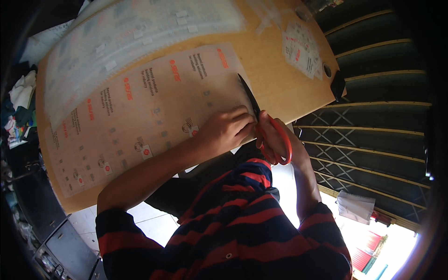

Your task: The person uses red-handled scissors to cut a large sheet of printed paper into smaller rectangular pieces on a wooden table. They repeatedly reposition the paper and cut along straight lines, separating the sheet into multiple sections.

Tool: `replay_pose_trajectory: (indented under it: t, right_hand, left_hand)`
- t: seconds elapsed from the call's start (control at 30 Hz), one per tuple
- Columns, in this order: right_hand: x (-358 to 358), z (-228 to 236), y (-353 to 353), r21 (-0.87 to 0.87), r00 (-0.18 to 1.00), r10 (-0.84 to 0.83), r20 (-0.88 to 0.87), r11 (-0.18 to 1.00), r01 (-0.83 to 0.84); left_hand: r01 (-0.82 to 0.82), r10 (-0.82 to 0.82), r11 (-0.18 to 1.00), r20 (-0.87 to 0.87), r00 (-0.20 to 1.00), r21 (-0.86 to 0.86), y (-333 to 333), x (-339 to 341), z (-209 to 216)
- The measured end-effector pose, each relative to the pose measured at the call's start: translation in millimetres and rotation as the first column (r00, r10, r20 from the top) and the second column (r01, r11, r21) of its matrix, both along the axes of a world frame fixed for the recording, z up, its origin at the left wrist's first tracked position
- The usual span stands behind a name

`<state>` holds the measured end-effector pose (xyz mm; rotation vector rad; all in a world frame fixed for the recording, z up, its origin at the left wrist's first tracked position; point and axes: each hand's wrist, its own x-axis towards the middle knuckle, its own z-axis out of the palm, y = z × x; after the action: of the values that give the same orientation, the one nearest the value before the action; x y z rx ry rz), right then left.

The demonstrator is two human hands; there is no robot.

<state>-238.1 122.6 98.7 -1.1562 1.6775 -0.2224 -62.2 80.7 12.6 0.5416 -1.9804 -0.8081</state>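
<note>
A pair of scissors (pixel 249 94) with red handles and dark blades is in my right hand (pixel 276 140), its fingers through and around the loops. The blades point away from me along the right edge of a large translucent printed sheet (pixel 144 116), lying flat on the wooden table. Beside the scissors my left hand (pixel 227 127) is closed, fingers curled at the sheet's near right corner; the fingertips are partly hidden. Red marks, dark lettering and small square labels run in rows over the sheet.
Further clear plastic sheets (pixel 140 32) cover the table's far left. Small printed pieces (pixel 301 49) lie at the far right, near a dark object (pixel 338 85) on the table's edge (pixel 308 112). A folding metal shutter (pixel 368 126) stands to the right. Cloths (pixel 21 105) are piled at left.
</note>
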Motion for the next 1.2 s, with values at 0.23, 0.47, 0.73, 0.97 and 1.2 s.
replay_pose_trajectory:
  t: [0.23,0.47,0.73,0.97,1.2]
  right_hand:
    - [-7,-7,-2,0.018,0.999,0.025,-0.029,1.000,-0.024]
    - [-13,-7,17,-0.097,0.998,0.059,-0.008,0.994,-0.060]
    - [-30,-39,51,-0.217,0.962,0.154,-0.225,0.955,-0.204]
    - [-38,-31,48,-0.232,0.970,0.201,-0.137,0.946,-0.228]
    - [-40,-48,52,-0.270,0.977,0.199,-0.081,0.939,-0.214]
  left_hand:
    - [-0.030,0.043,0.929,-0.028,0.999,0.370,-12,12,10]
    - [-0.510,0.706,0.708,0.513,0.489,-0.488,-15,66,-6]
    - [-0.541,0.588,0.774,0.690,0.422,-0.329,59,59,10]
    - [-0.509,0.666,0.745,0.434,0.606,-0.432,-36,28,4]
    - [-0.519,0.605,0.796,0.392,0.693,-0.312,-88,21,-16]
